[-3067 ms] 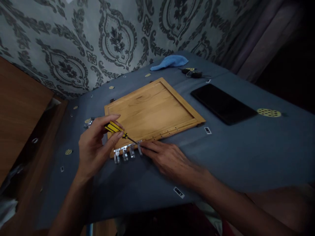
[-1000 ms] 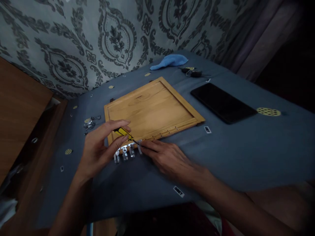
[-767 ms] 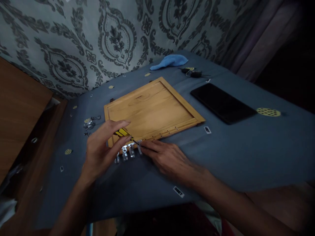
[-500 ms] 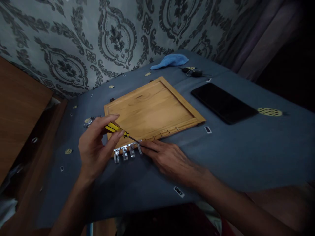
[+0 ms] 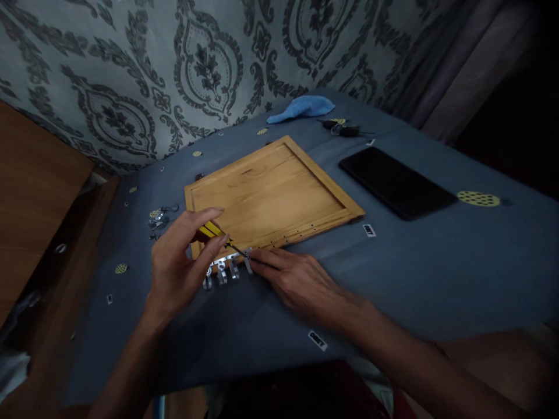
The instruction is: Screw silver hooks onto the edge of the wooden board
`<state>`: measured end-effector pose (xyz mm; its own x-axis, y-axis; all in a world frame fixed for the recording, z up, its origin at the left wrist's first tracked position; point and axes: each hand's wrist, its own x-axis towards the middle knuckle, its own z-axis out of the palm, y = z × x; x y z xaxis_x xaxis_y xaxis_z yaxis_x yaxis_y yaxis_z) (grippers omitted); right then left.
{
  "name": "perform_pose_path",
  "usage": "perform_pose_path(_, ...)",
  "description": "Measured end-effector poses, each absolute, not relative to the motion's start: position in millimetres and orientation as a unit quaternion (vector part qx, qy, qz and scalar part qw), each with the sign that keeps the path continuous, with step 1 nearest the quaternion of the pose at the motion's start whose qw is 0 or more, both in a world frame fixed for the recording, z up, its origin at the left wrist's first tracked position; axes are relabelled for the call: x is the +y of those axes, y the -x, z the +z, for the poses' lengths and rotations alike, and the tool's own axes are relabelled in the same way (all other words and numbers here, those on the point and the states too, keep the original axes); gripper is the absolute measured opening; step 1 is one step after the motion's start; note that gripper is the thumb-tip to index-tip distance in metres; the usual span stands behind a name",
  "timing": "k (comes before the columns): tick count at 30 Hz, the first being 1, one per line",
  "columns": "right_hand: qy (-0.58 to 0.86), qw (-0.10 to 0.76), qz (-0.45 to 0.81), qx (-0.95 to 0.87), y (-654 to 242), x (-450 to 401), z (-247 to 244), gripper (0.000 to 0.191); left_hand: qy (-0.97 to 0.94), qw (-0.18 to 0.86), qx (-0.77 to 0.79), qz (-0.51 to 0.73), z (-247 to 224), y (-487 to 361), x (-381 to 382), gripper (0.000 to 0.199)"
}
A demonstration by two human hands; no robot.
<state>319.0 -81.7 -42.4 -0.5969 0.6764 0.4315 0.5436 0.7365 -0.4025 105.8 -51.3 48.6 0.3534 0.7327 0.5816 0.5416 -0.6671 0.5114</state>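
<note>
My left hand pinches the yellow-and-black handle of a screwdriver. Its shaft slants down to the right, the tip meeting the rightmost silver metal bracket. The fingers of my right hand are pressed together against that same bracket, steadying it on the near edge of a framed wooden board. More silver brackets line this edge to the left, their curved ends hanging over it. Small dark holes run along the edge to the right of my right fingertips.
Loose metal pieces lie left of the board. A black phone rests to the right, with dark-handled items and a blue cloth farther back. Patterned wallpaper rises behind the blue tablecloth.
My left hand and the screwdriver handle have shifted a little to the right, the handle tilting more steeply. The loose metal pieces show more fully. My right hand and the board have stayed put.
</note>
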Motion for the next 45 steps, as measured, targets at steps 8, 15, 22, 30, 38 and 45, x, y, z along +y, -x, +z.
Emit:
perform_pose_path(8,0.34,0.288,0.115,-0.888,-319.3,-81.8,-42.5,0.051,-0.828,0.111,0.379,0.398,50.2,-104.8,-51.4,0.038)
perform_pose_path(15,0.348,0.28,0.113,-0.888,-318.6,-82.2,-42.0,0.045,-0.852,0.117,0.365,0.356,54.4,-102.6,-50.8,0.035)
perform_pose_path(22,0.348,0.27,0.102,-0.892,-318.7,-81.3,-42.4,0.048,-0.862,0.155,0.351,0.332,59.5,-98.5,-50.4,0.039)
perform_pose_path(30,0.346,0.282,0.098,-0.889,-319.2,-81.9,-41.9,0.05,-0.851,0.065,0.374,0.362,57.5,-106.0,-50.3,0.034)
perform_pose_path(38,0.345,0.288,0.11,-0.887,-318.5,-81.8,-45.1,0.05,-0.82,0.106,0.38,0.415,53.6,-105.5,-51.7,0.042)
perform_pose_path(45,0.347,0.29,0.107,-0.885,-318.6,-82.4,-44.2,0.048,-0.821,0.167,0.383,0.389,58.2,-99.7,-50.7,0.041)
